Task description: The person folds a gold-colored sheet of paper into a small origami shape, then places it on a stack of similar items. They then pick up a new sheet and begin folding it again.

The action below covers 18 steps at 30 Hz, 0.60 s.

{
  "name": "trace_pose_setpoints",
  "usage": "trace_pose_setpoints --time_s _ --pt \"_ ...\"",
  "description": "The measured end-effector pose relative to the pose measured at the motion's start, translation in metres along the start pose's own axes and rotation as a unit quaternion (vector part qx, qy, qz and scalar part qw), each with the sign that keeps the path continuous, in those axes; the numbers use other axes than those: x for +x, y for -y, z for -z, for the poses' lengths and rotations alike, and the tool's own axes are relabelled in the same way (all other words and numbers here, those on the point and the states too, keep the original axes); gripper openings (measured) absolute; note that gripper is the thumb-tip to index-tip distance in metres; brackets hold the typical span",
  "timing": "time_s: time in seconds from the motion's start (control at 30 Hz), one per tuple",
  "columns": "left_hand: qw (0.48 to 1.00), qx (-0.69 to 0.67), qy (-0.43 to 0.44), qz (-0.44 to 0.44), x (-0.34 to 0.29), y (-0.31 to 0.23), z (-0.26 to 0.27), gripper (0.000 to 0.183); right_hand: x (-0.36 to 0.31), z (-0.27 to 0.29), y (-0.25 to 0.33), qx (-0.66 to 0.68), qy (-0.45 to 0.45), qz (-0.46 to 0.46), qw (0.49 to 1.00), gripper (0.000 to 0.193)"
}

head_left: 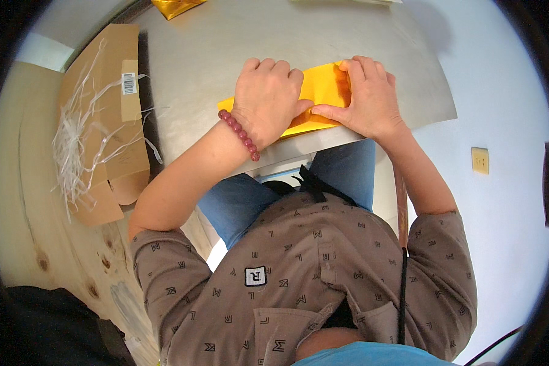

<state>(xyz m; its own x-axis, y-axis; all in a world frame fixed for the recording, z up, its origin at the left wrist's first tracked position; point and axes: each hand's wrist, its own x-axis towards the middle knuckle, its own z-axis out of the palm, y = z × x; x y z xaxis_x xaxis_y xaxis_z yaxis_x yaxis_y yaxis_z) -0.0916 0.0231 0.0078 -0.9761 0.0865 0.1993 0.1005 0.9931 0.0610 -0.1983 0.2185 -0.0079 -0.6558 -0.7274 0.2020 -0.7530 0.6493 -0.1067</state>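
Note:
A strip of bright yellow paper (323, 76) lies near the front edge of the metal-grey table, partly curled, with a shiny golden-brown area showing between my hands. My left hand (267, 91) rests over its left part, fingers curled under and thumb pressed to the paper. Gripping the right end is my right hand (372, 97), its fingers bent over the far edge and its thumb along the near side. The two thumb tips almost meet at the paper's middle. My left palm hides part of the sheet. A dark red bead bracelet (240, 135) circles my left wrist.
A grey tabletop (195, 73) stretches ahead, with a shiny gold item (175, 7) at its far left and a pale object (348, 1) at the far edge. An opened cardboard box (116, 146) with white plastic strands (73, 143) stands left. A wall (494, 104) borders the right.

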Motion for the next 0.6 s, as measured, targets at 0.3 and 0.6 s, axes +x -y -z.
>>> trace_pose_setpoints --time_s 0.3,0.6 --pt "0.999 0.052 0.005 -0.009 -0.019 -0.004 -0.005 0.062 -0.012 -0.005 -0.002 -0.014 0.001 0.017 1.000 0.116" --pt "0.999 0.036 0.008 -0.035 -0.026 0.004 0.000 0.087 -0.020 -0.009 -0.016 0.013 -0.025 0.048 0.998 0.110"
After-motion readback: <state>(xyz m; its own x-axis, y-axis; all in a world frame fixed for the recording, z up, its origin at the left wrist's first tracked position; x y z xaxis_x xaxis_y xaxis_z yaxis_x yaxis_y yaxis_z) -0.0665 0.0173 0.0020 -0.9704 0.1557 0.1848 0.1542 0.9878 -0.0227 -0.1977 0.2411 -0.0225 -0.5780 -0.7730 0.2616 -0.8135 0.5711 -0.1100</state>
